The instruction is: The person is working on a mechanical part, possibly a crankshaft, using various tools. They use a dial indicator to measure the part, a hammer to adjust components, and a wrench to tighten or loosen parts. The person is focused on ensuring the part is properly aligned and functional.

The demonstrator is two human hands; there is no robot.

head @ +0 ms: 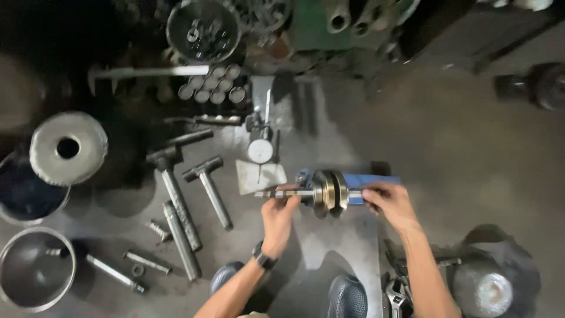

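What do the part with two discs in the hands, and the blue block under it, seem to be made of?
The shaft with two discs, held by the left hand and right hand, looks like machined steel: bare grey shaft, discs with a yellowish sheen, perhaps oil or the light. The blue block has a flat painted or coated surface; whether metal or plastic cannot be told.
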